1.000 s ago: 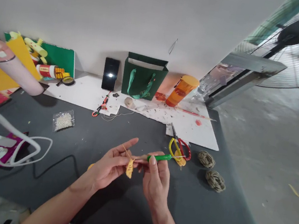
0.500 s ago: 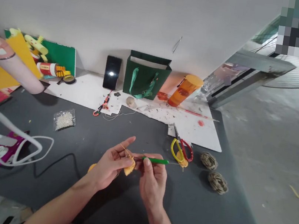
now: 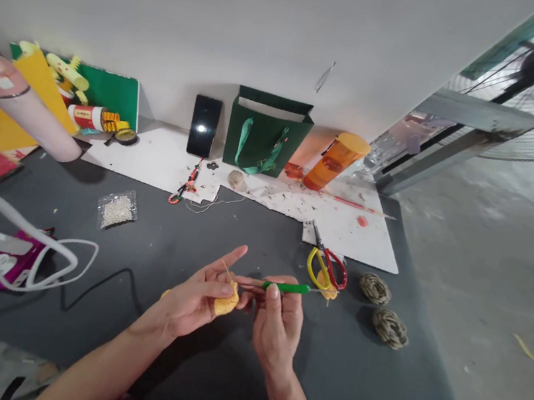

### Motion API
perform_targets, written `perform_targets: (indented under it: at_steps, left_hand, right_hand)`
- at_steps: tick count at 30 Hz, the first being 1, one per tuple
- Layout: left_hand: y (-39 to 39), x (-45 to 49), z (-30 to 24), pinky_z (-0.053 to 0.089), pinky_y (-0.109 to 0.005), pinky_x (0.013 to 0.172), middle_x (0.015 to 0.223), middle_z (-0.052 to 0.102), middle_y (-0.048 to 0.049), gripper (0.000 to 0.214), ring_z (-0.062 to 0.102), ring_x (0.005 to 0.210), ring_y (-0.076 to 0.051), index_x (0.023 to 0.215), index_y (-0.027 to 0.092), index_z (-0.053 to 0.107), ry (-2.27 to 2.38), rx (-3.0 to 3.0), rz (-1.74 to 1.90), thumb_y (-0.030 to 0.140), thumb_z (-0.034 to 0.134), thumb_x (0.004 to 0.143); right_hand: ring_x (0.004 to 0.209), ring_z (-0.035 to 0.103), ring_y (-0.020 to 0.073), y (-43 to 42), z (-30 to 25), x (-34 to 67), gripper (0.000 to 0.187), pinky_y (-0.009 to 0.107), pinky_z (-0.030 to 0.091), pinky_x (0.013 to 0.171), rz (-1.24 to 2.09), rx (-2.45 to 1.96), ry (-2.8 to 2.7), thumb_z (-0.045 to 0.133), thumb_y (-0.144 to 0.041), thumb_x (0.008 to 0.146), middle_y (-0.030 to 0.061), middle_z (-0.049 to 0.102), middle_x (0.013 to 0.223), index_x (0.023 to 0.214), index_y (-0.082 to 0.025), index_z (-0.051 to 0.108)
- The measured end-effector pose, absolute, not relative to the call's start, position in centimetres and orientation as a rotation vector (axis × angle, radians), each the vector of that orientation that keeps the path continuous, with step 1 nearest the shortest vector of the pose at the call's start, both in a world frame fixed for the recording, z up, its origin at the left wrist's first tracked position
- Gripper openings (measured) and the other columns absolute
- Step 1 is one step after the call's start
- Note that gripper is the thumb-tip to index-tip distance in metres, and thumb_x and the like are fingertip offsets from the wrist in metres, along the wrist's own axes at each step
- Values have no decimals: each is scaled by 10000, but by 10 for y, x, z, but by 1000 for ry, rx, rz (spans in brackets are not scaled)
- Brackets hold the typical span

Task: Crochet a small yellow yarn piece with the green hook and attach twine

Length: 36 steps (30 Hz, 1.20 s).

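Observation:
Between the thumb and fingers of my left hand (image 3: 194, 299) is a small yellow crochet piece (image 3: 226, 301). Its yarn runs up over my raised left index finger. My right hand (image 3: 278, 325) grips a crochet hook (image 3: 286, 288) by its green handle, thumb on top. The hook points left toward the crochet piece; its tip is too small to make out. Right of my right hand lie scissors (image 3: 327, 266) with one yellow and one red handle, on top of another yellow crocheted piece (image 3: 328, 292).
Two bundles of grey-brown cord (image 3: 389, 328) lie at the right. A bag of white beads (image 3: 118, 209) is at the left, near white cables (image 3: 70, 257). Along the wall stand a phone (image 3: 204, 126), a green paper bag (image 3: 267, 134) and an orange bottle (image 3: 335, 162).
Both hands have shifted slightly; the yellow piece has turned and shows more of its face beside my left thumb. The whole view has tilted a little. Both grips are kept.

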<state>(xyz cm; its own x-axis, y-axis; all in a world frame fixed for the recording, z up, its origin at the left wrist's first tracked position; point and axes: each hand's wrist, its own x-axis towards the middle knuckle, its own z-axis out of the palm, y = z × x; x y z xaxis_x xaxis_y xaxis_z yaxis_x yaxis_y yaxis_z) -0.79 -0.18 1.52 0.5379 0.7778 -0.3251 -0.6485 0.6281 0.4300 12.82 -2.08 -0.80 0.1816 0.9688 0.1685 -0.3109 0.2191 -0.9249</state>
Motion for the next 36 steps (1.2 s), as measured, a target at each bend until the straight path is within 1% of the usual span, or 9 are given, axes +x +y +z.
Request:
perform_targets:
  at_steps: [4,9,12,15,18,22,25,29,36]
  left_hand:
    - [-1,-9,15,451,-271,735,901,741,-48,658,619,674,-117,1280,242,617,489,269,830,111,763,652]
    - [-1,-10,10,455,-258,794,949,723,-56,597,627,812,-130,1214,231,666,477,212,783,68,735,644]
    - [-2,-9,8,455,-268,805,899,706,-43,609,619,831,-135,1209,215,669,454,227,780,57,749,626]
    - [-5,-6,8,449,-252,732,758,640,11,636,582,732,-106,1225,230,663,548,334,878,76,797,622]
    - [-8,-2,7,438,-237,687,778,609,38,702,528,678,-70,1275,292,626,729,472,1029,102,825,630]
    - [-11,1,7,448,-251,792,831,602,40,826,538,760,-78,1381,325,517,866,624,1123,132,825,640]
    - [-12,2,6,448,-241,776,805,580,49,882,521,743,-76,1442,328,429,925,699,1177,139,803,665]
    - [-12,2,7,447,-244,759,787,581,48,916,518,728,-82,1472,320,376,944,699,1190,152,798,677]
    - [-8,0,9,435,-261,751,800,618,15,756,535,741,-100,1388,239,522,848,446,1122,218,804,687]
  right_hand:
    - [407,632,147,-21,-6,128,103,265,515,445,1169,-861,-916,505,-338,981,-40,705,615,929,-249,509]
    - [392,616,163,-19,-4,129,213,293,522,469,1311,-893,-789,597,-443,910,-52,653,526,892,-240,536]
    - [426,616,147,-19,-2,130,243,281,530,501,1459,-921,-637,686,-462,841,-50,663,562,857,-243,582]
    - [522,640,141,-19,-2,128,219,278,549,578,1534,-854,-563,773,-418,770,-42,689,632,801,-253,632]
    - [681,674,161,-18,-5,122,166,295,559,674,1432,-794,-620,800,-365,745,-13,724,746,762,-253,679]
    - [748,668,169,-16,-11,117,111,319,548,735,1311,-839,-684,764,-346,785,6,719,807,781,-248,710]
    - [756,644,155,-17,-16,117,115,301,531,728,1226,-914,-708,749,-349,799,6,690,822,797,-243,707]
    - [694,596,124,-19,-23,117,163,236,494,634,1136,-1020,-713,775,-370,767,-7,638,777,799,-230,697]
    - [616,574,118,-18,-22,116,201,234,487,569,1214,-1035,-642,778,-390,748,-22,613,740,801,-228,672]
